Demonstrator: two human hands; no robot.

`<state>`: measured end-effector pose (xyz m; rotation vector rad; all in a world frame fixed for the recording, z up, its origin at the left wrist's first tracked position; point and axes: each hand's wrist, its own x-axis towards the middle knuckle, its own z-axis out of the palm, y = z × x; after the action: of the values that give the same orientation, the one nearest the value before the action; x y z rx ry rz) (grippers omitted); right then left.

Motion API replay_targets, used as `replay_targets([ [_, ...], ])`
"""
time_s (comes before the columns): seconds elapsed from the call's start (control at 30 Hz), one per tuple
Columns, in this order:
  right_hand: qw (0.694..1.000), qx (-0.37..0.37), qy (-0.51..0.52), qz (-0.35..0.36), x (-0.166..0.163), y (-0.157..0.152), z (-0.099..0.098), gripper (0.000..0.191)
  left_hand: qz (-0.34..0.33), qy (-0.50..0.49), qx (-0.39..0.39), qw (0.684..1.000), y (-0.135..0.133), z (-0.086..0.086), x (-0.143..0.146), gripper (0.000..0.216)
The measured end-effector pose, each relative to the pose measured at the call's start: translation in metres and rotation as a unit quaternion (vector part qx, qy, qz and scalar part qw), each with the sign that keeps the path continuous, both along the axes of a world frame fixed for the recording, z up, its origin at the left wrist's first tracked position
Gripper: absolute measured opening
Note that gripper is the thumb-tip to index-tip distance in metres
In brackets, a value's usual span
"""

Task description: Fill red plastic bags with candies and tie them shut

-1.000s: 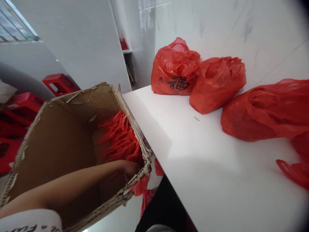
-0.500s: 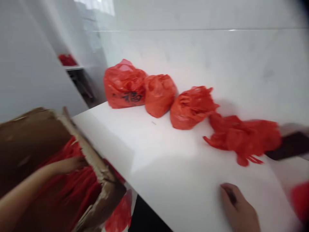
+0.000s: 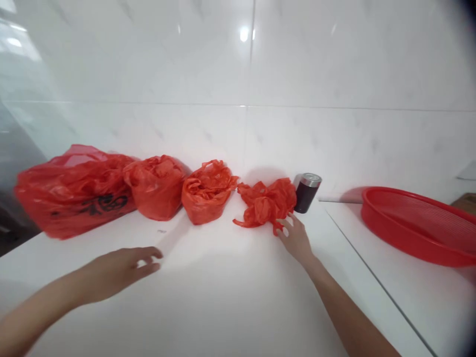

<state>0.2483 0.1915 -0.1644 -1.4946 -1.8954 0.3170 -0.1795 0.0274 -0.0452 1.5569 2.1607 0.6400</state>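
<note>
The crumpled red bag [image 3: 266,204] lies crosswise just beyond our nearer right hand [image 3: 297,241], fingers parted; our left hand [image 3: 121,270], loosely curled, holds nothing

The crumpled bag [image 3: 265,204] is red, the leftmost bag [image 3: 70,198] red with black characters, the canister [image 3: 306,198] dark and silver.

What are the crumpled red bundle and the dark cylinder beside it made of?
Crumpled red bundle: probably thin plastic film, softly shiny with many creases.

Dark cylinder: its silvery top looks like metal; the smooth dark body could be coated metal or plastic.
</note>
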Motion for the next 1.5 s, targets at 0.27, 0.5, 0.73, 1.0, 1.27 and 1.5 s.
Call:
replay_targets([
  [0.27, 0.991, -0.051, 0.074, 0.1, -0.002, -0.04, 0.002, 0.022, -0.219, 0.142, 0.077, 0.962, 0.111, -0.052, 0.173, 0.068],
  [0.5, 0.931, -0.016, 0.36, -0.065, 0.065, -0.06, 0.021, 0.029, -0.158, 0.111, 0.114, 0.975, 0.165, -0.126, 0.228, 0.038],
  [0.73, 0.874, 0.037, 0.473, -0.105, 0.078, -0.077, 0.049, 0.035, -0.126, 0.007, 0.235, 0.964, 0.167, -0.102, 0.23, 0.031],
  [1.0, 0.877, -0.033, 0.479, 0.014, 0.015, -0.101, 0.086, 0.025, -0.23, -0.099, 0.353, 0.902, 0.069, -0.077, 0.296, 0.035],
  [1.27, 0.828, -0.048, 0.559, 0.018, 0.034, -0.131, 0.108, 0.036, -0.102, -0.146, 0.238, 0.955, 0.114, -0.099, 0.225, 0.055],
  [1.5, 0.828, -0.047, 0.559, 0.019, 0.026, -0.126, 0.12, 0.03, -0.096, -0.235, 0.299, 0.92, 0.054, -0.062, 0.257, 0.024],
])
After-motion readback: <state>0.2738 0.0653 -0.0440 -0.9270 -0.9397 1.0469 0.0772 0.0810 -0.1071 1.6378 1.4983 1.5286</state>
